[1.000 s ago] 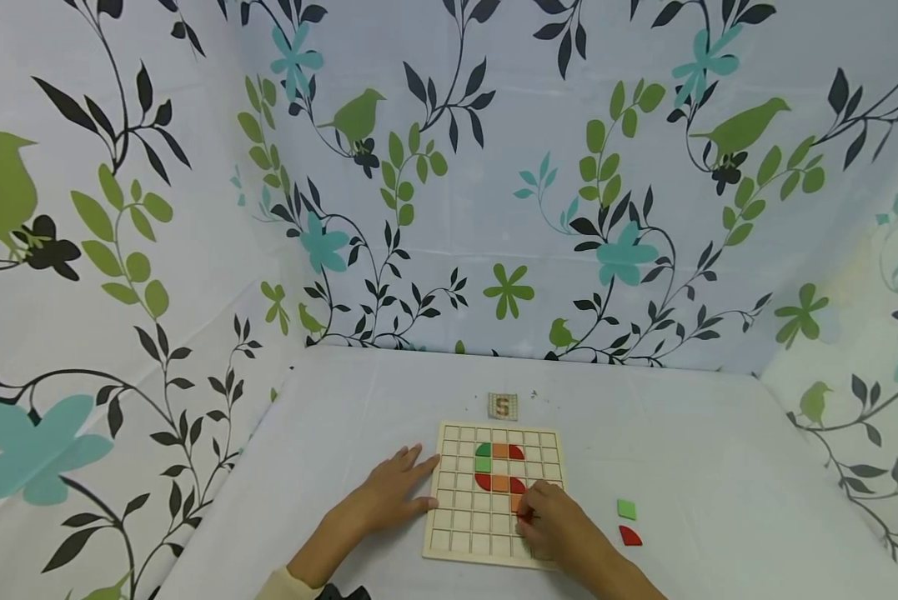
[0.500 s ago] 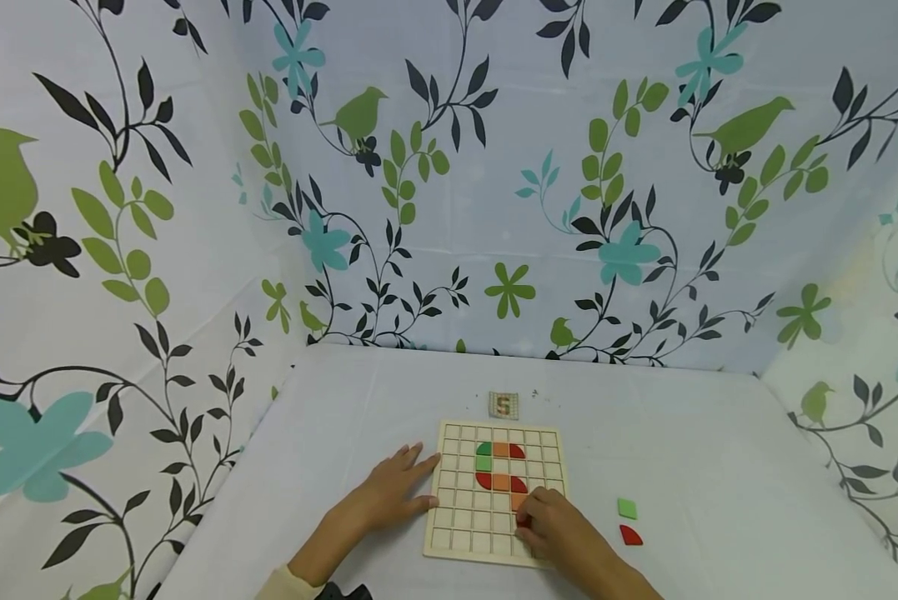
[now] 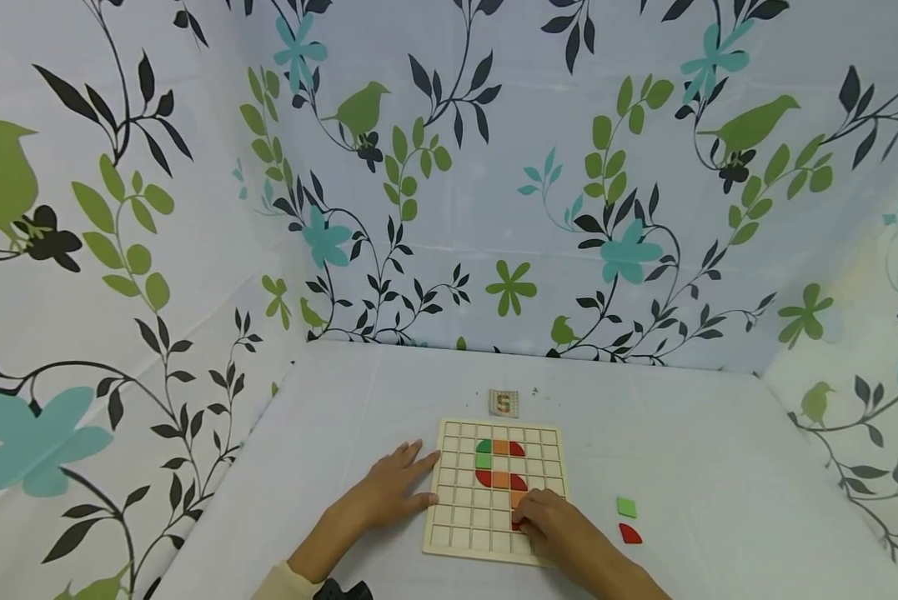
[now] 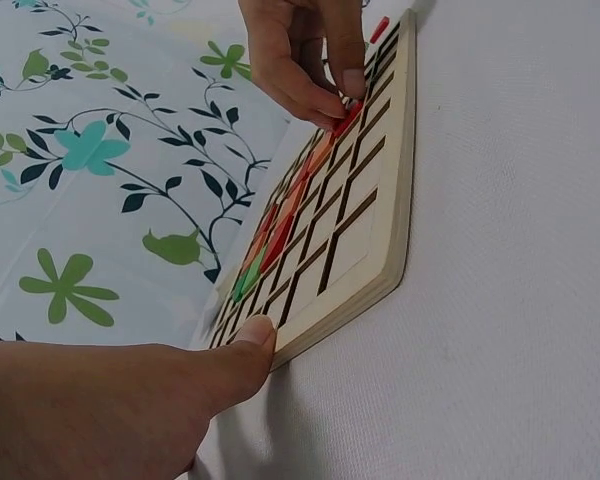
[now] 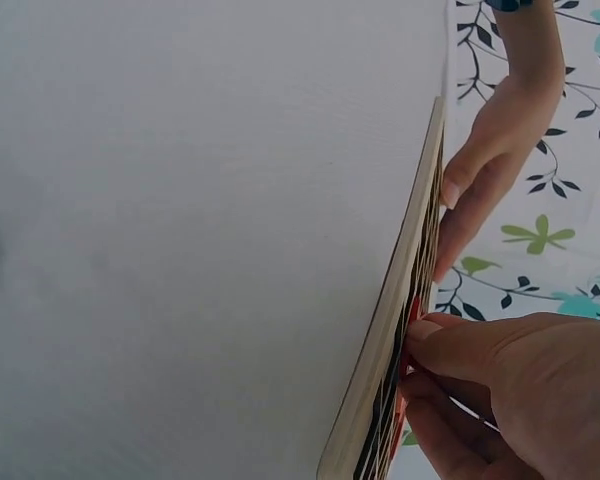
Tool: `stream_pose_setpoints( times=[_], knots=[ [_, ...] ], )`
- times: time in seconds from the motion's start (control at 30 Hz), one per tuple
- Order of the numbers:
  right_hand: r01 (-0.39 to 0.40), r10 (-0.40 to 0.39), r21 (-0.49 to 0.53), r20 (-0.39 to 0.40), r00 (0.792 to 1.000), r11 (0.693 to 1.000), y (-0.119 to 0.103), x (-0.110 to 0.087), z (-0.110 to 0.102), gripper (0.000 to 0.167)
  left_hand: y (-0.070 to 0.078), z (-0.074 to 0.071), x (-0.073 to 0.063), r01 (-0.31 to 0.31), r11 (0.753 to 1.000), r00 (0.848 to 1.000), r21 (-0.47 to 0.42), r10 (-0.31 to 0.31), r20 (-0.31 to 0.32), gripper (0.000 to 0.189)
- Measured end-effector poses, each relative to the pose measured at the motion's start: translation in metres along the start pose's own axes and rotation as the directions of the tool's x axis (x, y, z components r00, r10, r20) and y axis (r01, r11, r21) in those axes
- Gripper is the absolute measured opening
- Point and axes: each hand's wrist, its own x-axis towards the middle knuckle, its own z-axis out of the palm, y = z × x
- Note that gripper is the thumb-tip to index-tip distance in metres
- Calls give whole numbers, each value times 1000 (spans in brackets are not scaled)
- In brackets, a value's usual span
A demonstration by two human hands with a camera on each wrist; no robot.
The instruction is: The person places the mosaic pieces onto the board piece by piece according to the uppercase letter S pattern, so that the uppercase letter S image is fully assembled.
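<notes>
A square wooden grid board [image 3: 456, 536] lies on the white-covered table. Set into its cells are green, orange and red tiles, among them an orange square [image 3: 500, 480] and a light green square [image 3: 483, 460]. My left hand [image 3: 390, 493] rests at the board's left edge, fingers spread, its thumb [image 4: 254, 330] on the rim. Over the lower right cells, my right hand [image 3: 557, 527] pinches a red tile [image 4: 349, 120] between thumb and fingertips, right at a cell below an orange square [image 3: 519, 498]. The hand covers most of that tile in the head view.
Right of the board lie a light green square tile [image 3: 626, 507] and a red quarter-round tile [image 3: 630, 534]. A small patterned card [image 3: 504, 403] with an S-like figure lies behind the board. Patterned cloth [image 3: 449, 208] hangs around the table's back and sides.
My right hand has shifted slightly at the same cell, and a bit more of the red tile's lower edge shows. My left hand stays at the board's edge.
</notes>
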Motion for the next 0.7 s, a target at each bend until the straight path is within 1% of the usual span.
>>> stream_pose_setpoints(
  times=[0.27, 0.4, 0.43, 0.5, 0.53, 0.57, 0.6, 0.67, 0.7],
  knots=[
    [24, -28, -58, -65, 998, 998, 0, -2, 4, 13, 0, -1, 3, -3, 1000, 1000, 9, 3, 3, 74],
    [41, -46, -61, -95, 994, 997, 0, -3, 3, 15, -1, 0, 4, 2, 1000, 1000, -4, -2, 6, 74],
    [32, -38, -55, -100, 994, 998, 0, -4, 2, 16, -2, 1, 4, 2, 1000, 1000, -6, -2, 7, 74],
    [-18, 14, -38, -93, 996, 999, 1, -5, -2, 15, -2, 2, 5, 2, 1000, 1000, -8, -2, 10, 74],
    [-52, 50, -16, -92, 995, 999, 2, -6, -6, 15, -2, 2, 5, 4, 1000, 1000, -8, -4, 13, 74],
    [-105, 105, 5, -82, 991, 994, 3, -7, -10, 15, -2, 2, 5, 5, 1000, 1000, -3, -5, 16, 74],
    [-158, 160, 29, -78, 984, 987, 5, -8, -15, 15, -2, 2, 5, 6, 1000, 1000, 0, -6, 17, 74],
    [-269, 273, 70, -74, 959, 961, 13, -12, -25, 15, -2, 2, 5, 6, 1000, 1000, 3, -6, 19, 74],
    [-307, 313, 87, -81, 946, 948, 18, -15, -30, 17, -1, 2, 4, 6, 1000, 1000, 3, -6, 20, 74]
  ],
)
